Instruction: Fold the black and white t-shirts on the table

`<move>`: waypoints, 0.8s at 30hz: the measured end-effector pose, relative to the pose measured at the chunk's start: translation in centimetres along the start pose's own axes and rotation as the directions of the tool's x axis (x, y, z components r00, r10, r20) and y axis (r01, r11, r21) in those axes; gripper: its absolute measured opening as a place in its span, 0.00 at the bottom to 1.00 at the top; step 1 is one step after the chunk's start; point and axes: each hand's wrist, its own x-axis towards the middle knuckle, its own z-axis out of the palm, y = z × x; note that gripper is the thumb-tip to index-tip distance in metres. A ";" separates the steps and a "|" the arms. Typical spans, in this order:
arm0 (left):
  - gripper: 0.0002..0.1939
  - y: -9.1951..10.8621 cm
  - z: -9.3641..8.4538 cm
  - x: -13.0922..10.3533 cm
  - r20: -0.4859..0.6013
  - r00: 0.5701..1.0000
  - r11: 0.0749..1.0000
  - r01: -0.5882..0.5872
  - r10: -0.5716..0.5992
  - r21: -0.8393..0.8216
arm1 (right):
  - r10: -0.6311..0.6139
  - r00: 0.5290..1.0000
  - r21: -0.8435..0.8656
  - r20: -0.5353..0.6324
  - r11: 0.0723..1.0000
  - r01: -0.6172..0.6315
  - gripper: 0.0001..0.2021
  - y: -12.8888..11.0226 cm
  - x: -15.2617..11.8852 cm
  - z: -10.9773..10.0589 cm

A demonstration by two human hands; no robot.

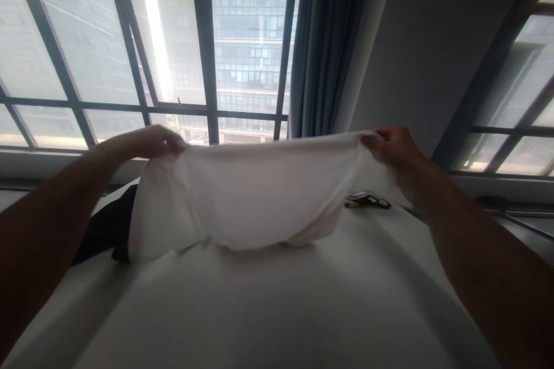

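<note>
Pinching cloth (268,190) taut between left hand (161,140) and right hand (396,147) over the table (277,311), with a black object (370,202) near the table's far right corner.

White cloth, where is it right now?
In the head view, the white cloth is at mid-picture, stretched between the left hand and the right hand, with the window behind.

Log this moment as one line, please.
held: thin white fabric, spread above white flat table | left hand: grips upper edge | right hand: grips upper edge | nearby: black item, left; black-and-yellow item, right
</note>
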 end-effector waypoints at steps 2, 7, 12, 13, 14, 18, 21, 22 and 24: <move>0.16 5.0 2.1 2.1 -0.300 0.944 0.981 -0.090 0.139 0.170 | -0.114 0.968 -0.198 -0.225 0.978 0.070 0.19 -2.7 2.2 2.8; 0.25 12.6 11.9 -0.8 -0.070 0.959 0.944 -0.254 0.274 0.211 | -0.170 0.975 -0.409 0.141 0.887 0.214 0.22 -6.1 0.5 10.9; 0.23 10.0 20.0 -6.9 0.513 0.826 0.929 -0.344 0.232 0.133 | -0.194 0.731 -0.270 0.654 0.843 0.465 0.22 -4.1 -9.0 17.1; 0.25 9.0 20.8 -7.7 0.536 0.818 0.931 -0.334 0.208 0.148 | -0.204 0.688 -0.234 0.697 0.841 0.487 0.22 -3.7 -10.7 17.8; 0.28 8.1 21.2 -8.2 0.545 0.819 0.934 -0.315 0.179 0.167 | -0.231 0.659 -0.199 0.716 0.838 0.509 0.24 -3.4 -12.1 18.4; 0.41 5.0 20.9 -9.3 0.513 0.857 0.956 -0.180 0.038 0.230 | -0.358 0.657 -0.134 0.664 0.807 0.575 0.24 -3.1 -14.8 19.7; 0.49 3.8 20.0 -10.1 0.514 0.857 0.968 -0.098 -0.035 0.230 | -0.392 0.687 -0.146 0.612 0.797 0.586 0.13 -3.0 -15.2 20.1; 0.48 3.6 19.7 -10.5 0.522 0.852 0.971 -0.086 -0.045 0.224 | -0.397 0.699 -0.142 0.595 0.804 0.577 0.10 -2.8 -15.2 20.2; 0.39 3.4 19.4 -11.2 0.508 0.861 0.971 -0.094 -0.030 0.218 | -0.397 0.730 -0.113 0.556 0.834 0.540 0.08 -2.4 -15.3 20.3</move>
